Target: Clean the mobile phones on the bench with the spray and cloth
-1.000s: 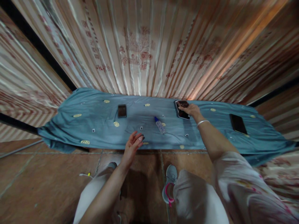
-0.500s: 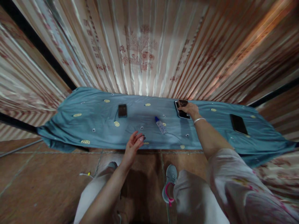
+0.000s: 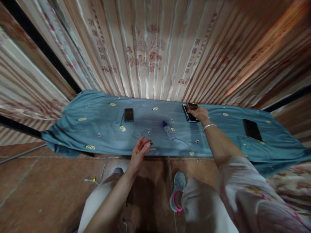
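A dark phone lies near the back edge of a blue cloth spread over a low surface. My right hand, with a silver bangle on the wrist, rests on this phone with fingers closed around its near end. My left hand hovers open over the front edge of the cloth, fingers spread, holding nothing. A small clear bottle with a blue cap lies on its side between my two hands.
A second dark phone lies left of centre and a third at the far right. Striped patterned curtains hang right behind the cloth. Brown floor tiles and my grey shoes are below.
My right hand has shifted slightly on the phone, which stays in place. My left hand has barely moved. The view has drifted a little.
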{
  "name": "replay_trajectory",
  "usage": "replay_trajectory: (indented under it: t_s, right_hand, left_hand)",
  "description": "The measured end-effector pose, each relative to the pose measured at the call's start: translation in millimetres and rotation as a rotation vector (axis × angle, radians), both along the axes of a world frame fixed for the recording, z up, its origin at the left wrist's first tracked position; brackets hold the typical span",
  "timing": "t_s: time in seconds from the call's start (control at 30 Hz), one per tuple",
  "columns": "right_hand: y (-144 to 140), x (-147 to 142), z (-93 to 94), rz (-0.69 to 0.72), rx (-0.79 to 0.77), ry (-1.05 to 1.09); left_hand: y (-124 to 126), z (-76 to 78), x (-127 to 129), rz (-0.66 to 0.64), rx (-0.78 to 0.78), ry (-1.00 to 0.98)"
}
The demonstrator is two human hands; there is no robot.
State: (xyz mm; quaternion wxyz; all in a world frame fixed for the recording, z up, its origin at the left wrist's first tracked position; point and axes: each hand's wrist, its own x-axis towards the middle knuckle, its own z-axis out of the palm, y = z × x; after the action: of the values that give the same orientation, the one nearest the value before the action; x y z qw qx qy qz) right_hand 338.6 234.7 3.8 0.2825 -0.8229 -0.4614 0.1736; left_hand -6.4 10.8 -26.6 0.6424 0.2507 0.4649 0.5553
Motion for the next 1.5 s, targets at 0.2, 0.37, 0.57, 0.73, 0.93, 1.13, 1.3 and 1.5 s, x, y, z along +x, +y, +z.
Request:
replay_trajectory:
  t_s: [0.2,0.37,0.57,0.73,0.93,1.13,1.3,1.5]
  right_hand:
    - [-9.0,-14.7,11.5,0.024,-0.205,-0.357]
    - [-17.8,-20.0,30.0,0.092,-0.151,-0.521]
    - [-18.7,-76.7,58.6,0.329,-0.072,-0.484]
    - [-29.4,-167.2,46.3,0.577,-0.055,0.092]
    - [-66.0,-240.7,19.3,0.684,-0.054,0.519]
    - [-126.4,-258.4,6.4,0.695,-0.041,1.233]
    - [-162.9,-268.0,3.2,0.677,-0.011,1.382]
    - [-186.2,-273.8,10.7,0.714,0.131,1.254]
  left_hand:
    - [-0.1,1.3,-0.6,-0.023,0.006,0.003]
    - [-2.5,5.4,0.1,-0.025,0.000,-0.026]
    - [-7.3,7.2,4.0,-0.026,0.007,-0.051]
    - [-6.7,8.0,0.4,0.029,-0.002,-0.078]
    - [-8.5,12.3,-12.9,0.099,-0.038,-0.159]
    - [-11.4,21.2,-23.1,0.108,-0.047,-0.272]
    - [-12.2,28.9,-26.1,0.065,-0.063,-0.399]
    - [-10.7,28.2,-24.3,0.091,-0.053,-0.439]
